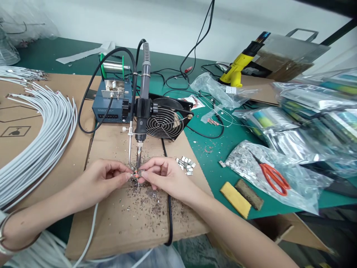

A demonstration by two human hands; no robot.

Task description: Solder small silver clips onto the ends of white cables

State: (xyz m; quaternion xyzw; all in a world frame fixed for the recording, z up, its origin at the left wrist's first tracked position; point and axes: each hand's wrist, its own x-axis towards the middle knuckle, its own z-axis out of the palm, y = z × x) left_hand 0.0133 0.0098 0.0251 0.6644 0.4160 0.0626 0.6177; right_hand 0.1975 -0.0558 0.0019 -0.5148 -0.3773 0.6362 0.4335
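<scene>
Under the tip of an upright soldering iron (138,156) on a stand, my two hands meet with fingertips nearly touching. My left hand (110,178) pinches the end of a white cable (90,234), which hangs below the wrist; reddish wire shows at the fingertips. Between thumb and forefinger my right hand (161,175) grips a small metal connector (140,172). The exact contact between wire, connector and iron tip is too small to make out. Several similar loose metal connectors (186,165) lie right of my right hand. Dark solder debris (150,201) litters the cardboard (111,227) beneath.
Bundled white cables (55,123) fill the left side. Behind the iron stand a blue solder feeder (111,106) with a solder spool (113,67) and a black fan (166,119). On the right are orange-handled scissors (275,178) on a bag of connectors (245,160), a yellow sponge (235,199) and a yellow heat gun (240,65).
</scene>
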